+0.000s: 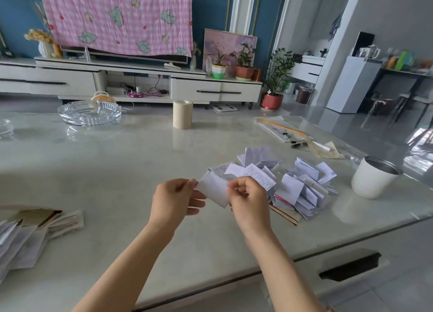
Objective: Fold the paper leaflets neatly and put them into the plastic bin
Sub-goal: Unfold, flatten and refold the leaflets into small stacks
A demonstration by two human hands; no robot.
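A small white paper leaflet (214,190) is held above the table between both hands. My left hand (175,199) pinches its left edge, and my right hand (248,199) pinches its right side with curled fingers. Behind my right hand lies a loose pile of folded white leaflets (297,187), spread over the table. A white round bin (372,179) with a metal rim stands open at the right, near the table's edge. Another heap of flat leaflets and small boxes (30,234) lies at the left edge of the view.
On the pale table (117,171) stand a glass ashtray (90,112) at the back left and a beige tape roll (182,114) at the back middle. Plastic sleeves with pens (290,133) lie at the back right. The table's front edge runs diagonally below my arms.
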